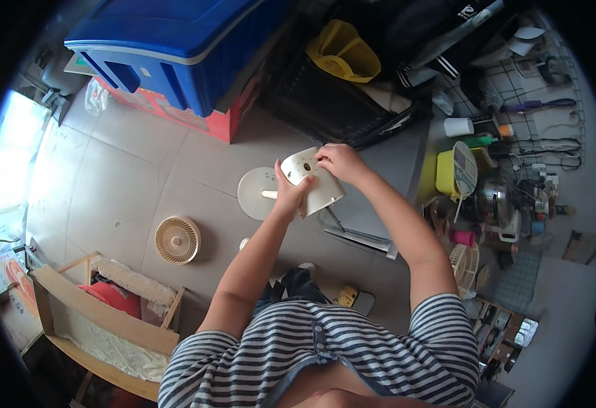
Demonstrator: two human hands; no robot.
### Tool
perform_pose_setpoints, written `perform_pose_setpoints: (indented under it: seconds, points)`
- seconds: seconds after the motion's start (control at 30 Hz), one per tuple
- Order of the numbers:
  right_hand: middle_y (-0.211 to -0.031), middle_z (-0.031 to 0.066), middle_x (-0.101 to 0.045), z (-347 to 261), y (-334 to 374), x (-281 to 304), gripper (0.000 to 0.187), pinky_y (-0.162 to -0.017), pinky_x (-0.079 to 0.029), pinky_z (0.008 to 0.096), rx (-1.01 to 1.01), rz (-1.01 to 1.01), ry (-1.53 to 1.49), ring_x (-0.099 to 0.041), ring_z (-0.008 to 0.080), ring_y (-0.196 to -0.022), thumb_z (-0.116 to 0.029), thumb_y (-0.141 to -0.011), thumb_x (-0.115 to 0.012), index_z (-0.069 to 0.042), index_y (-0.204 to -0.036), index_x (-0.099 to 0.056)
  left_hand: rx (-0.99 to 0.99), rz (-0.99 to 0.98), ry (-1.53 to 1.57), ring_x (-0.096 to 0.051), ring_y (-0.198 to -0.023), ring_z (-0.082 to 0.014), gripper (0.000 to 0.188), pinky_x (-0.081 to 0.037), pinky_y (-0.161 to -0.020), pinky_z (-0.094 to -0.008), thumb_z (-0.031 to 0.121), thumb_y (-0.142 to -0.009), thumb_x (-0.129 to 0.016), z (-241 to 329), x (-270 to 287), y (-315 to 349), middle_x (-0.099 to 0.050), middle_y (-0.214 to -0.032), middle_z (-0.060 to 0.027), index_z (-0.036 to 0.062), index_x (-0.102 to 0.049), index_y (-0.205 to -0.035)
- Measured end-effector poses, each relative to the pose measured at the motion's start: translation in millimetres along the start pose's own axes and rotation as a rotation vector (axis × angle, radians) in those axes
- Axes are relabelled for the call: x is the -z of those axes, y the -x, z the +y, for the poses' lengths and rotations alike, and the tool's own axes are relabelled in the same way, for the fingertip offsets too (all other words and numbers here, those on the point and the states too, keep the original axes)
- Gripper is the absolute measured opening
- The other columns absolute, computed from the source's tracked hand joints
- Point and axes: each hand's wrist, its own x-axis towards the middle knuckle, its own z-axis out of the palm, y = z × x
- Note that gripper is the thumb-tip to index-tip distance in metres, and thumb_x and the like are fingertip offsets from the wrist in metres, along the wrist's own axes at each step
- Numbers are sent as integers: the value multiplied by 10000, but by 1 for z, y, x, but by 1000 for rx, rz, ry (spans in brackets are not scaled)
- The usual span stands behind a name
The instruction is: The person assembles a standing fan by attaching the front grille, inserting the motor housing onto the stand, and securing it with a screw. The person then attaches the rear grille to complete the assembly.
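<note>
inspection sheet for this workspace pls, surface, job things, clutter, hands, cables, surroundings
surface: grey tiled floor, lit brightly at the left.
job's things: cream plastic fan housing held up in both hands; round cream fan base on the floor under it; round cream slatted fan grille lying flat to the left.
clutter: yellow plastic box, white cup, metal pot and small items crowded at the right.
grippers: left hand grips the housing's lower edge; right hand has fingers on its top face.
cables: dark cords on the wire rack at the right.
surroundings: blue plastic crate, wooden frame.
</note>
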Motion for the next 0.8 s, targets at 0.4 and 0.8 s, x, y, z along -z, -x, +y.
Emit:
perform_pose_setpoints:
  seconds: [0.4,0.8]
  points:
    - [-903,149,-633,-11,7,-10,189,-717,-505,381,-153,53,-39,-628,316,-793,-139,-782,-701,-23,-896,-604,-31,26,4,-481,-1150,-285,1087,-475,-918,-385,211,-725,-753,-1,2,2,-374,-1298,-217,39,29,-1461]
    - [-811,133,-621,-13,-4,15,151,-679,-491,354,-110,-149,-70,-609,275,-769,-102,-799,-672,-11,-868,-574,-63,74,-182,-495,-1132,-275,1064,-456,-937,-395,246,-744,-741,-1,2,9,-383,-1305,-204,69,18,-1468]
